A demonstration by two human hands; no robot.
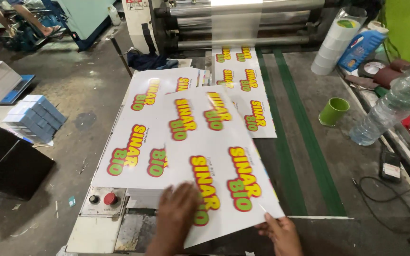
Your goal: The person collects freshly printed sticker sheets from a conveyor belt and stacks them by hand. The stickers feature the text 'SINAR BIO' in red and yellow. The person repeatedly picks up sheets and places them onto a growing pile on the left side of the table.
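Printed sheet [219, 156], a large glossy white sheet with repeated red, yellow and green lettering, lay tilted on top of a stack of like sheets [134, 142] at the near end of the grey worktable [338, 170]. The left hand [179, 208] rested flat on its near edge, fingers spread and pressing down, not closed around anything. The right hand [281, 230] pinched the sheet's near right corner between thumb and fingers. The sheet appeared thin, light and flexible, with a slick coated face; it would probably slide easily over the stack and crease if bent sharply, so the edges and corners looked the safest places to take hold. More printed sheet [243, 80] ran from the rollers [243, 23] at the far end. To the right stood a green cup [333, 111], its contents not visible, and a clear plastic bottle [392, 106] lying tilted, seemingly part filled with water. A stack of tape rolls [330, 45] and a blue jug [359, 47] stood at the far right. A control box with a red button [104, 200] sat at the near left.
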